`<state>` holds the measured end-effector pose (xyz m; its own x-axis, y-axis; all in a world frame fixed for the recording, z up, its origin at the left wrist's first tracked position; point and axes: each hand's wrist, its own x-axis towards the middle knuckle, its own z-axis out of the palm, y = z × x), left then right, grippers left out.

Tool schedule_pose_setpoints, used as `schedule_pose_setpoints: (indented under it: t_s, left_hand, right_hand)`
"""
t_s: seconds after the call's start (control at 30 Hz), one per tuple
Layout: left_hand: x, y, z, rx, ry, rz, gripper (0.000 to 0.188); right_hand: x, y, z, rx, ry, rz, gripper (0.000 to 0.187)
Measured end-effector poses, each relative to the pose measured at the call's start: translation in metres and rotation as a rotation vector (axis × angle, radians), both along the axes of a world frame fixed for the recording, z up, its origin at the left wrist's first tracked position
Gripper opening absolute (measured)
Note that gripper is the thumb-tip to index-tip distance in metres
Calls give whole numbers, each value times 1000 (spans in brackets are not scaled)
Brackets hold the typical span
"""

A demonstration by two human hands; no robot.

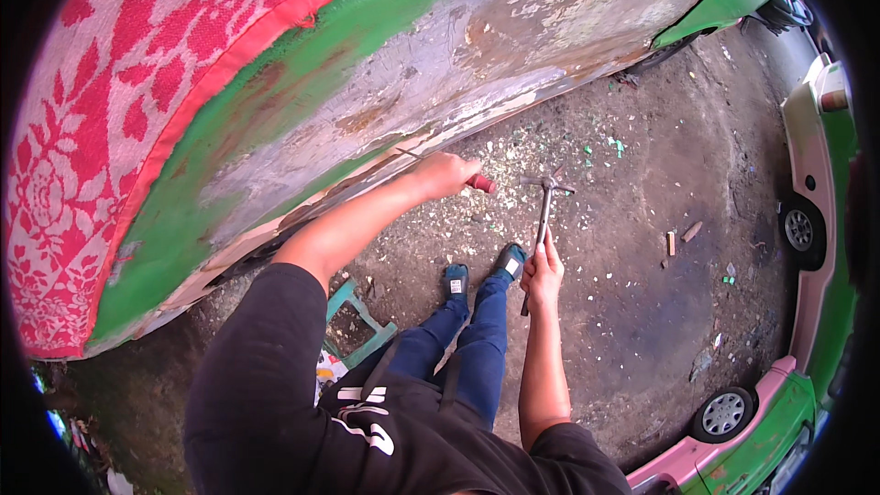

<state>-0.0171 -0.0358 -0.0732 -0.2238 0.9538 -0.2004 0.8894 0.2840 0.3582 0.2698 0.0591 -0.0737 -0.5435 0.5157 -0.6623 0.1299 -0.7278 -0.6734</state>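
My left hand is closed around a screwdriver with a red handle. Its thin metal shaft points left, and the tip meets or nearly meets the lower edge of a scraped vehicle panel. Part of the handle sticks out behind my fist. My right hand grips a hammer by its dark lower handle, with the metal head raised just right of the screwdriver's butt, a gap between them. The panel shows green paint, grey filler and rusty brown patches.
A red and white patterned cloth drapes over the panel's upper left. Beneath my left arm stands a small green stool. Paint flakes litter the ground. Wood pieces lie to the right, before a green and pink car.
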Motion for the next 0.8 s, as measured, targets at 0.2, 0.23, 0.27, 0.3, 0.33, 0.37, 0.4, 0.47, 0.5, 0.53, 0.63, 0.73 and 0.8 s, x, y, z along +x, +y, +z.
schedule_pose_setpoints:
  t_s: [0.2,0.23,0.27,0.3,0.33,0.37,0.4,0.47,0.5,0.53,0.63,0.73,0.8]
  left_hand:
    - [8,25,17,270,-51,-109,21]
    - [8,28,17,284,-50,-105,23]
    - [8,28,16,304,-53,-105,22]
    - [6,25,15,323,-53,-105,21]
    - [4,22,14,342,-53,-104,21]
    - [1,20,13,349,-75,-102,21]
    - [1,17,13,349,-65,-101,21]
    - [1,11,14,349,-46,-99,21]
    - [1,9,15,357,-75,-88,20]
    - [1,8,16,337,-76,-89,20]
    - [0,4,18,302,-87,-98,20]
    - [-3,1,18,298,-106,-116,20]
    - [-3,-1,18,275,-104,-121,20]
  right_hand:
    - [30,5,17,34,-85,-56,45]
    - [33,7,15,46,-80,-55,45]
    - [35,9,13,58,-74,-54,45]
    - [36,10,14,63,-76,-48,45]
    - [36,12,16,68,-77,-43,46]
    - [36,14,17,72,-78,-36,47]
    - [36,14,16,77,-80,-36,46]
    - [35,15,15,87,-84,-35,45]
    - [34,14,14,84,-85,-38,45]
    - [33,13,14,81,-86,-40,45]
    - [30,10,14,73,-75,-45,44]
    - [27,6,16,53,-67,-41,45]
    - [25,4,17,41,-58,-36,46]
